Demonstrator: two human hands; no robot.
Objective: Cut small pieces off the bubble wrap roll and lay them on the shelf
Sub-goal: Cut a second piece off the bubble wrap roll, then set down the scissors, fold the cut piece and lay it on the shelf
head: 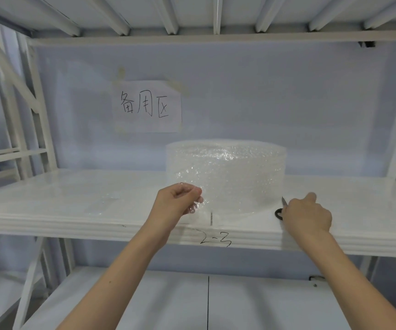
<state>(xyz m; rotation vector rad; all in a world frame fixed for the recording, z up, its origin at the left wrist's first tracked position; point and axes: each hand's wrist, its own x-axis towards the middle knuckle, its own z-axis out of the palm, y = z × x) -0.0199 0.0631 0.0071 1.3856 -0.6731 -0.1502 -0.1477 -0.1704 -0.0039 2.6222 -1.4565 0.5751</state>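
Observation:
A wide roll of clear bubble wrap [225, 170] stands upright on the white shelf [73, 206], near the middle. Its loose end hangs out toward the front left. My left hand [177, 201] pinches that loose end just left of the roll's front. My right hand [307, 215] rests on the shelf at the roll's right side, closed around black-handled scissors [280, 211]. Only one handle loop and a thin blade tip show past my fingers. A flat clear piece [107, 202] seems to lie on the shelf to the left.
A paper sign [147, 107] with handwriting is taped to the back wall above the roll. White shelf posts [35, 110] stand at both sides. The shelf's front edge carries a hand-written mark "2-3" [216, 240]. A lower shelf [192, 301] lies beneath my arms.

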